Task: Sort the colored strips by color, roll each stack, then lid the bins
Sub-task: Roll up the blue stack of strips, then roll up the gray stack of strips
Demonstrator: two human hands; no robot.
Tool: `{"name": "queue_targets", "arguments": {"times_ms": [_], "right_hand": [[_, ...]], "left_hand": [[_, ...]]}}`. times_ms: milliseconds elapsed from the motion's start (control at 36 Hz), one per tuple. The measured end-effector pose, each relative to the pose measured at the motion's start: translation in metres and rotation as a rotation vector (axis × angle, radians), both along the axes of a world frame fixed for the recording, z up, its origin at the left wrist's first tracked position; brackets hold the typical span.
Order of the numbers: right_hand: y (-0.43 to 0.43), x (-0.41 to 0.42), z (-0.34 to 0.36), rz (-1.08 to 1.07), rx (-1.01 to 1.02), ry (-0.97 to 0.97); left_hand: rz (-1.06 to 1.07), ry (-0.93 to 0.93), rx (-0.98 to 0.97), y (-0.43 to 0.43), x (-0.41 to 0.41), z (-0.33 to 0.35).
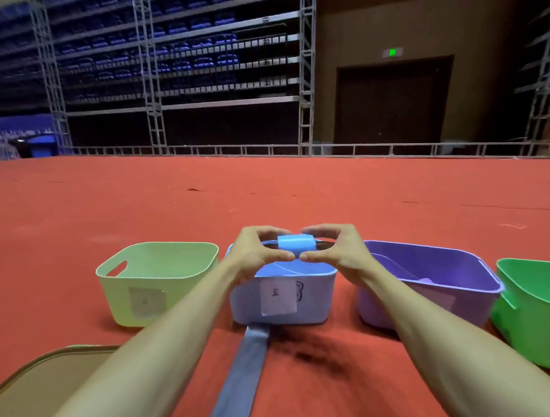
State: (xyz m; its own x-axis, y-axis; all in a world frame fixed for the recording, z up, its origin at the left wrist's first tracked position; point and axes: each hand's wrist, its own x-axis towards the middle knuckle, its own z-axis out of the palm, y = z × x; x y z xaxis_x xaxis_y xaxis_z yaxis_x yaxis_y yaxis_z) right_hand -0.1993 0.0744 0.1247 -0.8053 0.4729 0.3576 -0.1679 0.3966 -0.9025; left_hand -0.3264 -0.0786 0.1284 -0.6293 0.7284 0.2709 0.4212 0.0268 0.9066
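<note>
While both hands, left hand (259, 249) and right hand (335, 249), pinch the blue roll (295, 243) from either end, it hovers over the blue bin (314, 293), between pale green bin (155, 281) and purple bin (429, 280).

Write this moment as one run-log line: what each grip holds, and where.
left grip: pinches blue roll | right grip: pinches blue roll | roll: above blue bin | blue strip: on carpet

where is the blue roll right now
Head view, centre: the blue roll is pinched between the left hand and right hand above the blue bin.
</note>
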Motion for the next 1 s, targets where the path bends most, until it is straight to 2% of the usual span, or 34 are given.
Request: {"name": "queue_targets", "arguments": {"times_ms": [417,639,806,1000], "right_hand": [[0.054,-0.113,-0.029,-0.005,0.112,-0.161],[0.059,-0.123,-0.046,-0.061,0.305,-0.358],[0.052,-0.116,-0.043,-0.081,0.376,-0.379],[0.034,-0.094,-0.029,-0.13,0.253,-0.274]], "left_hand": [[0.004,-0.101,-0.097,0.05,-0.097,-0.027],[-0.014,-0.021,-0.298,0.055,-0.111,-0.046],[0.025,0.095,-0.324,0.051,-0.107,-0.047],[0.095,0.136,-0.248,0.035,-0.085,-0.034]]}}
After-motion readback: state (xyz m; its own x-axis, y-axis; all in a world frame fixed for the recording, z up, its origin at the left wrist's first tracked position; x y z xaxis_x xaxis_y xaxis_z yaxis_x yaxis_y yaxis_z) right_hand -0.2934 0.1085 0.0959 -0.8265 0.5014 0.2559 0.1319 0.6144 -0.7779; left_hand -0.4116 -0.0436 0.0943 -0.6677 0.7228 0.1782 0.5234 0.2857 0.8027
